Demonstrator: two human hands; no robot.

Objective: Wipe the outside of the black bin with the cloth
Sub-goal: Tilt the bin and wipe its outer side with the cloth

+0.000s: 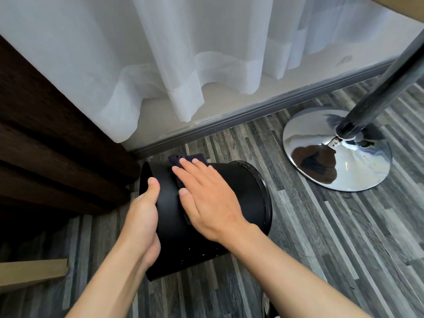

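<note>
The black bin (247, 196) lies tipped on its side on the floor, its open end facing left. My left hand (142, 216) grips the bin's rim at the left, thumb on the outer wall. My right hand (206, 198) lies flat on top of the bin, fingers spread, pressing a dark cloth (183, 159) against the outer wall. Only the cloth's far edge shows beyond my fingertips; the remainder is hidden under the palm.
A chrome table base (337, 154) with a slanted pole (390, 88) stands right of the bin. A dark wooden cabinet (52, 138) is on the left, touching distance from the rim. White sheer curtain (160, 65) hangs over the skirting behind. Grey striped floor (332, 249) lies all around.
</note>
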